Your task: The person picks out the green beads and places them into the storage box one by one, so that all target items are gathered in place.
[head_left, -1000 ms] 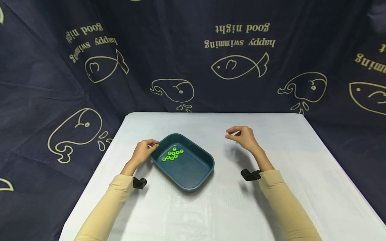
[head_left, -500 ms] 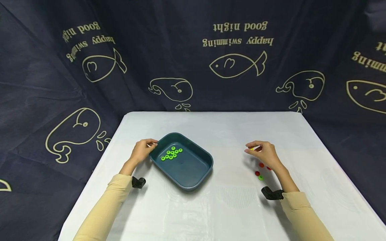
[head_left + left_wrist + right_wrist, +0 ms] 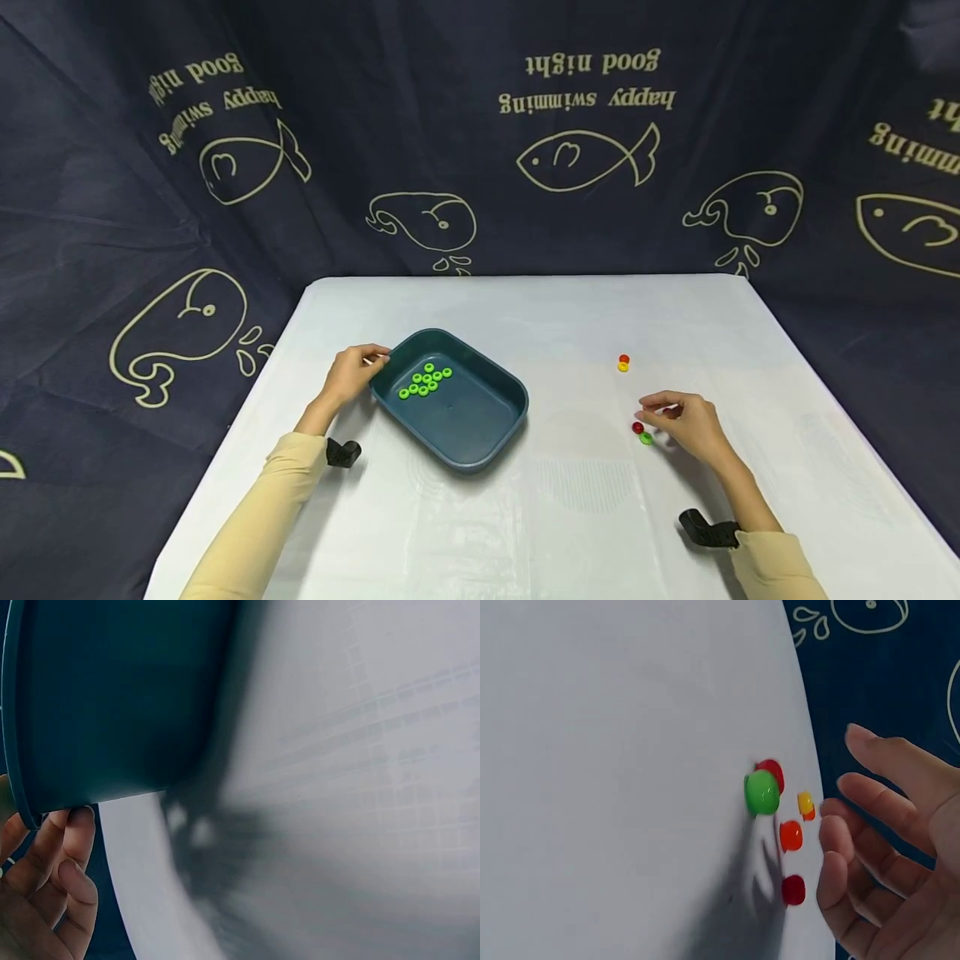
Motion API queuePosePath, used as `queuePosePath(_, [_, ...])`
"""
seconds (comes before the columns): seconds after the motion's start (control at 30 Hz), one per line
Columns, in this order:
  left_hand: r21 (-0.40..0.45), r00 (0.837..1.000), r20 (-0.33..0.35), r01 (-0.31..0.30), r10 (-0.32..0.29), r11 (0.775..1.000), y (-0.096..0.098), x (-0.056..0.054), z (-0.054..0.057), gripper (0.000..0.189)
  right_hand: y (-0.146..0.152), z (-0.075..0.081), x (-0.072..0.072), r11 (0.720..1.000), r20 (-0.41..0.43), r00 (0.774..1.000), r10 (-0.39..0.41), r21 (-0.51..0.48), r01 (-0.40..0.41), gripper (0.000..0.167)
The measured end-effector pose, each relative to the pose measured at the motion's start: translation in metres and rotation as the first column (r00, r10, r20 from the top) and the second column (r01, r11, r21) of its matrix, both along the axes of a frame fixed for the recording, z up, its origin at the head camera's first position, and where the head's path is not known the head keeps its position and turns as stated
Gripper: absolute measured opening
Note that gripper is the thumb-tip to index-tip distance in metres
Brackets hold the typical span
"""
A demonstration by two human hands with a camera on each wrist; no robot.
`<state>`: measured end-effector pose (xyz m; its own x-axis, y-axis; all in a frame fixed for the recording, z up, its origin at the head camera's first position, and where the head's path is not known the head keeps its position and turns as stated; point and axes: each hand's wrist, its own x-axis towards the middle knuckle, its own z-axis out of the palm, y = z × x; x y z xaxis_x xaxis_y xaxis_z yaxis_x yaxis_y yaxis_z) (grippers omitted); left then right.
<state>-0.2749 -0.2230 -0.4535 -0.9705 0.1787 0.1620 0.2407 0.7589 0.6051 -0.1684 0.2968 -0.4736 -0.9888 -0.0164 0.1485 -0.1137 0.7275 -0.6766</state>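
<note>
My left hand [image 3: 349, 375] pinches the rim of a dark teal plastic tub [image 3: 457, 462] at its left corner. In the left wrist view, bent fingers of that hand show beneath the lip of the tub wall [image 3: 112, 697]. Several green ring-shaped beads [image 3: 427, 379] lie inside the tub. Over the right side of the table hovers my right hand [image 3: 688, 425], thumb and fingers apart with nothing between them. Below it lie a green bead [image 3: 762, 793], a red bead [image 3: 771, 771], an orange-red bead [image 3: 791, 835] and a dark red bead [image 3: 793, 890].
Farther back on the white table [image 3: 555, 517] sit a yellow bead [image 3: 623, 367] and an orange bead [image 3: 624, 358], close together. A dark printed cloth [image 3: 450, 125] hangs behind the table and along its sides.
My right hand has travelled right and toward me, from beside the tub to over the loose beads. Beads it covered have come into view. My left hand stays on the tub.
</note>
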Motion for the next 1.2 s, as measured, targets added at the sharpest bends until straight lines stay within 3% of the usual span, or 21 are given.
queuePosePath(0.23, [0.004, 1.0, -0.009, -0.001, 0.001, 1.0, 0.0, 0.0, 0.002, 0.025, 0.006, -0.002, 0.009, 0.998, 0.119, 0.992, 0.038, 0.04, -0.043, 0.032])
queuePosePath(0.37, [0.002, 1.0, -0.009, -0.003, 0.003, 1.0, -0.001, -0.002, 0.0, 0.025, 0.007, -0.003, 0.012, 0.996, 0.142, 0.988, 0.065, 0.058, -0.074, 0.029])
queuePosePath(0.83, [0.008, 1.0, 0.008, -0.006, 0.006, 1.0, 0.0, -0.002, 0.0, 0.025, 0.009, -0.012, 0.01, 0.994, 0.094, 0.993, 0.072, 0.07, -0.079, 0.018])
queuePosePath(1.2, [0.01, 1.0, 0.006, -0.01, 0.01, 1.0, 0.0, -0.003, -0.002, 0.025, 0.007, -0.009, 0.004, 0.986, 0.097, 0.989, 0.107, 0.115, -0.118, 0.013])
